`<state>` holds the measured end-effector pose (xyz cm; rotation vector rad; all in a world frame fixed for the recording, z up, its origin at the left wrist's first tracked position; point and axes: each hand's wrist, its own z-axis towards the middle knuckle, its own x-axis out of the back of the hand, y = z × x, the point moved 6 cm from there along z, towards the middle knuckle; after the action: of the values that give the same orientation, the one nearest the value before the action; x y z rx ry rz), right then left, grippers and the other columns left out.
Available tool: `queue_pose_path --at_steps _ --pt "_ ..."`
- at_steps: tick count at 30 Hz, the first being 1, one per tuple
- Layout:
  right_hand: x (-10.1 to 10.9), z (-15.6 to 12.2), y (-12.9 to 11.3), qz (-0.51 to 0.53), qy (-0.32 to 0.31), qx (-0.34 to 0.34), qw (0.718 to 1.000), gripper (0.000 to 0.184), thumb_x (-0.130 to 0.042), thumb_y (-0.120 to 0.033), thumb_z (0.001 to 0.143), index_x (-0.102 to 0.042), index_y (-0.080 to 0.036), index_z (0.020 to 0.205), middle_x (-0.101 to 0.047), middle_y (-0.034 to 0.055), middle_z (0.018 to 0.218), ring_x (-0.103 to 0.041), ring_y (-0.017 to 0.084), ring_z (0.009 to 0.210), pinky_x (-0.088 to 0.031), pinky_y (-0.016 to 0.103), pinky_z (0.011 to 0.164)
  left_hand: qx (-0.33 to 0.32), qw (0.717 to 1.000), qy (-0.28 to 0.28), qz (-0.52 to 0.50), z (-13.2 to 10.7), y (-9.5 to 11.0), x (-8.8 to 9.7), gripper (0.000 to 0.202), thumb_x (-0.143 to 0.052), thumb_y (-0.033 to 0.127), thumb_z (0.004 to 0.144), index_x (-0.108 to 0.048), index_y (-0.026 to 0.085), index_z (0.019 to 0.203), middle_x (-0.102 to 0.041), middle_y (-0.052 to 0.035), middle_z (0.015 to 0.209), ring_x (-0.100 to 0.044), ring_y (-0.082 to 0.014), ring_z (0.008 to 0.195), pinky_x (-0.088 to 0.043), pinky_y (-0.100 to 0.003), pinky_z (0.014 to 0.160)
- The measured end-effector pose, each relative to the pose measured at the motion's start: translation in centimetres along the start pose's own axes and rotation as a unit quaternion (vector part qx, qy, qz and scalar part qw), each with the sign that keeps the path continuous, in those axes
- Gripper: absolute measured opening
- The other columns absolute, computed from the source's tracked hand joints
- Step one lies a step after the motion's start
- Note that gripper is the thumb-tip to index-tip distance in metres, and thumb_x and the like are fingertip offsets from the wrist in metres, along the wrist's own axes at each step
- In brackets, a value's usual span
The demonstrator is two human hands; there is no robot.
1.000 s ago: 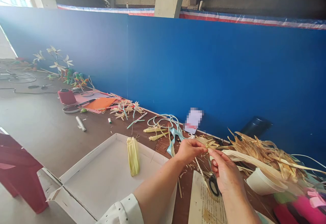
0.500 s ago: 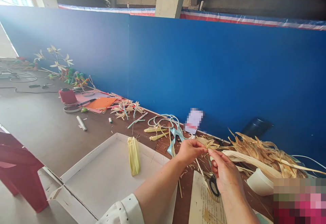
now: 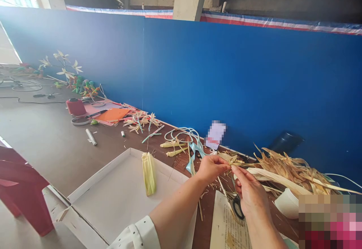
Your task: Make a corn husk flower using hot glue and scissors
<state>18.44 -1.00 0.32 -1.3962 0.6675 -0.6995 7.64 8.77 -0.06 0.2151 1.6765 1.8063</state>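
Note:
Both hands meet above the cluttered right part of the table, fingertips almost touching. My left hand (image 3: pixel 212 168) is closed in a pinch on a small piece of dried corn husk (image 3: pixel 232 162). Thumb and forefinger of my right hand (image 3: pixel 250 188) pinch the same piece from the other side; the fingers cover most of it. Black-handled scissors (image 3: pixel 238 208) lie beside my right hand, partly over a printed sheet (image 3: pixel 226 226). To the right is a heap of dried corn husks (image 3: pixel 296 169), with a long pale husk strip (image 3: pixel 278 179) in front.
A shallow white box (image 3: pixel 113 200) holds a folded green-yellow husk (image 3: pixel 148 175). Behind it lie light blue ribbon (image 3: pixel 192 156), cord (image 3: pixel 181 131) and a phone (image 3: pixel 215 135). A white cup (image 3: pixel 287 203) tips at right. Red thread (image 3: pixel 76 107) stands farther left before a blue partition (image 3: pixel 226 71).

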Motion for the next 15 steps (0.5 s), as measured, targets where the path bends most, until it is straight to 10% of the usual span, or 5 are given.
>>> queue_pose_path --at_steps 15 --pt "0.4 -0.4 -1.2 -0.042 0.002 0.072 0.997 0.047 -0.075 -0.046 0.061 -0.065 -0.02 0.099 -0.065 0.0013 0.081 -0.056 0.014 0.066 -0.044 0.025 0.059 0.014 0.998 0.017 -0.057 0.0 0.1 0.1 0.034 -0.08 0.038 0.05 -0.068 0.012 0.067 -0.058 -0.0003 0.059 -0.048 -0.0086 0.054 -0.039 -0.024 0.058"
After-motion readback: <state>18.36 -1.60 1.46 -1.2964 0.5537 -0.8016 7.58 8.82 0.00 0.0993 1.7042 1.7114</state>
